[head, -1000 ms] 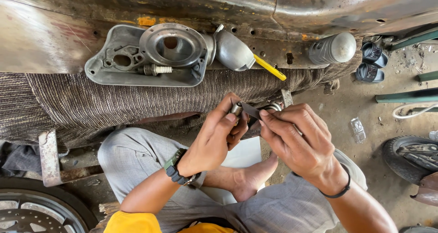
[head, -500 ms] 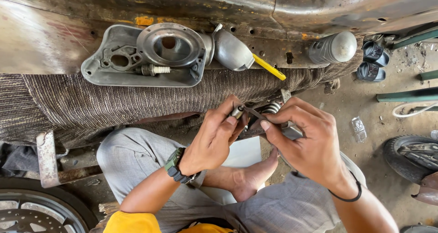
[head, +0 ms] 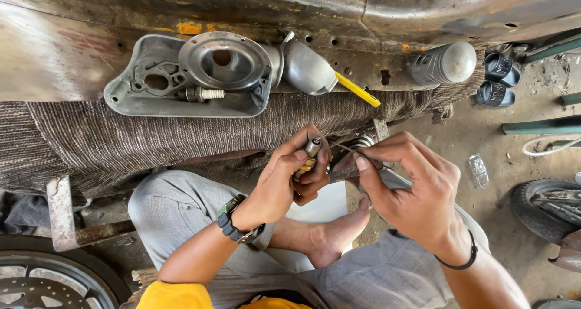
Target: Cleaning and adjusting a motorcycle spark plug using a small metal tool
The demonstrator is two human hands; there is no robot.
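We found the left hand [head: 284,179] closed around a small cylindrical metal part [head: 311,149], held upright just below the cloth-covered bench edge [head: 121,139]. The right hand [head: 411,191] pinched a thin wire [head: 348,149] and a dark flat piece [head: 342,170], the wire's tip touching the part. We judged the work on this part as under way and not finished. On the bench lay a grey cast cover [head: 181,79], a spark plug [head: 203,94] resting in it, a yellow-handled tool [head: 357,90] and a grey canister [head: 445,63], all untouched.
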